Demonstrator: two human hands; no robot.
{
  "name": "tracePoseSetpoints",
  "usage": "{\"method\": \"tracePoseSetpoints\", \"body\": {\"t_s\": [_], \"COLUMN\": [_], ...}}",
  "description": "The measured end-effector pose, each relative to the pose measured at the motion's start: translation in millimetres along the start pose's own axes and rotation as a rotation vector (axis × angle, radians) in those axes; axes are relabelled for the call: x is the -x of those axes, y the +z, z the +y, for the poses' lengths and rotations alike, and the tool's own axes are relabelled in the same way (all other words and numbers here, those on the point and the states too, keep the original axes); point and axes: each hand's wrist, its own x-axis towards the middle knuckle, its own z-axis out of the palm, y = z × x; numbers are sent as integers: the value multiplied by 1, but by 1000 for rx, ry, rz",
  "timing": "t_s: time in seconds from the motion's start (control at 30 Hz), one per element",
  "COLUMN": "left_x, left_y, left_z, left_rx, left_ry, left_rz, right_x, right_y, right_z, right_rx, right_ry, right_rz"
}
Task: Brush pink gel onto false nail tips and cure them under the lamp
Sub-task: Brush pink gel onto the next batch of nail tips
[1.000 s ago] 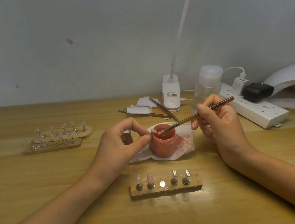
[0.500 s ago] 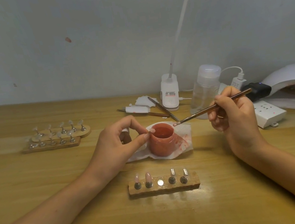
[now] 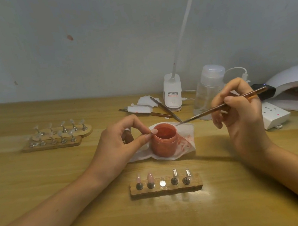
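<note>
Both gripping: my left hand (image 3: 116,146) pinches nail tip (image 3: 154,131); right hand (image 3: 241,119) holds brush (image 3: 218,107), shaft aimed left at it.

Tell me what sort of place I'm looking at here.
Most likely a nail-art practice desk: a curing lamp at the right, wooden stands of false nail tips, and an open jar of pink gel.

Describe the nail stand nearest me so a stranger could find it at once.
On the wooden table, look on the near side of the open pink gel jar. The nail stand is the lone block. Unlike the two stands at left, full of clear tips, it carries only two pink tips.
</note>
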Motion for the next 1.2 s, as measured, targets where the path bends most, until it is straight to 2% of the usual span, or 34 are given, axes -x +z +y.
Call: {"method": "tracePoseSetpoints", "body": {"t_s": [0.13,0.27,0.43,0.67,0.83,1.0,1.13,1.2], "left_x": [1,1,0,0,-1,0,-1,-1], "left_y": [1,1,0,1,1,1,1,1], "left_z": [0,0,-3,-2,-4,-4,-6,-6], "left_rx": [23,21,7,17,11,7,3,3], "left_ry": [6,-4,14,30,23,14,8,11], "left_rz": [15,11,1,14,0,9,7,11], "right_x": [5,5,6,8,9,9,10,10], "right_y": [10,18,24,22,26,23,26,25], "right_z": [10,14,15,13,11,13,12,12], "right_rx": [-43,-91,-46,-5,26,34,27,59], "right_ry": [264,384,381,355,307,326,279,281], "right_rz": [14,8,-57,36,-37,35,-43,-30]}}
